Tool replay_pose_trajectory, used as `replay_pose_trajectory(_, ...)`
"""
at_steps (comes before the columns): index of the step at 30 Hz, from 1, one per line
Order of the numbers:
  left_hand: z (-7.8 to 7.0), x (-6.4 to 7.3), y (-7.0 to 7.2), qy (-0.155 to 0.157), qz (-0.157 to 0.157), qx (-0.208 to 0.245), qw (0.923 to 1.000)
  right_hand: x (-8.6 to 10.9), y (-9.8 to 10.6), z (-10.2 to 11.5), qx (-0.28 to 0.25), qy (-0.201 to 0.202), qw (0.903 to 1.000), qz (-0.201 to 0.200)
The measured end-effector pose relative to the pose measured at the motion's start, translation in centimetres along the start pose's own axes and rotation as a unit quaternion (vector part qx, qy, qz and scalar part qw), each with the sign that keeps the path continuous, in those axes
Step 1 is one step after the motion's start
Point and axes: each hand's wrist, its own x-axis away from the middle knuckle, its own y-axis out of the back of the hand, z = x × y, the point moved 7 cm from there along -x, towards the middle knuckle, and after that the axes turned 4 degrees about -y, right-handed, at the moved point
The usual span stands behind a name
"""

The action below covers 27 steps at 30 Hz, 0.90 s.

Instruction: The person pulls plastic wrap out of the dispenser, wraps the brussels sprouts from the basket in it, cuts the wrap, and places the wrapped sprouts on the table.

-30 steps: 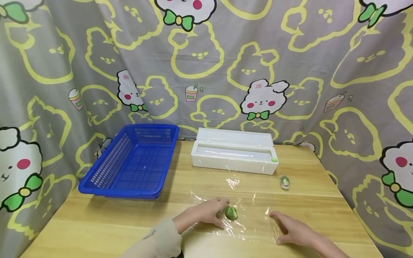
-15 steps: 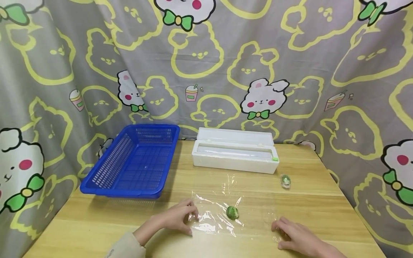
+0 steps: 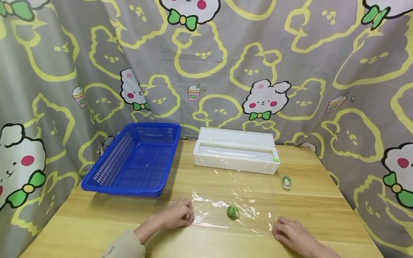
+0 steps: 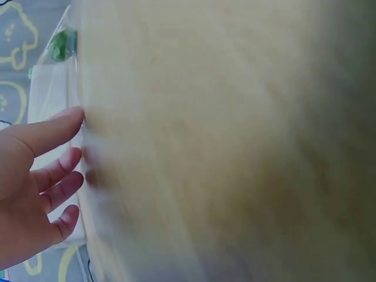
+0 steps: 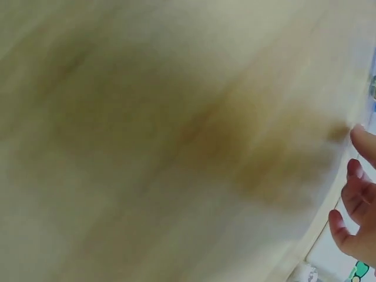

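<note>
A sheet of clear cling film (image 3: 220, 204) lies over the table, stretching back toward the white box. On it sits a small round green vegetable (image 3: 233, 212), like a Brussels sprout; it shows as a green blob (image 4: 59, 46) in the left wrist view. At the film's near left corner, my left hand (image 3: 178, 214) pinches the edge. My right hand (image 3: 293, 232) pinches the near right corner. A similar green piece (image 3: 285, 182) wrapped in film lies farther back on the right. Both wrist views are mostly blurred tabletop, with the fingers at one side.
A white cling film dispenser box (image 3: 237, 159) stands at the back with its lid raised and a green tab at its right end. The blue plastic basket (image 3: 155, 190) stands at the left on the wooden table (image 3: 96, 222). A patterned curtain (image 3: 206, 71) closes off the back and sides.
My left hand has moved left from beside the green vegetable to the film's corner, and its fingers have closed there. My right hand's fingers have also closed. The film lies flatter.
</note>
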Motion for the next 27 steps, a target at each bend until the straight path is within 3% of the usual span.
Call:
replay_pose_trajectory(3, 0.0, 0.1, 0.4, -0.002, -0.014, 0.009, 0.9999, -0.2, 0.8, 0.2, -0.032, 0.022, 0.9984, -0.041)
replay_pose_trajectory(5, 0.0, 0.2, 0.9, -0.005, -0.031, 0.022, 0.9992, -0.3, 1.3, 0.0, -0.052, 0.016, 0.9972, -0.051)
replay_pose_trajectory(8, 0.1, 0.2, 1.5, 0.0, -0.054, 0.044, 0.9975, -0.6, 1.8, -0.5, -0.092, -0.019, 0.995, -0.033)
replay_pose_trajectory(11, 0.4, -0.1, 1.7, 0.024, -0.06, 0.06, 0.9961, -0.9, 1.9, -1.2, -0.121, -0.066, 0.9904, -0.006)
replay_pose_trajectory(21, 1.5, -1.8, 1.7, 0.112, -0.085, 0.102, 0.9847, -2.3, 1.3, -2.7, -0.135, -0.17, 0.976, 0.008)
replay_pose_trajectory(27, 2.1, -2.5, 1.4, 0.15, -0.092, 0.102, 0.9791, -2.8, 0.9, -3.1, -0.065, -0.228, 0.9712, -0.024)
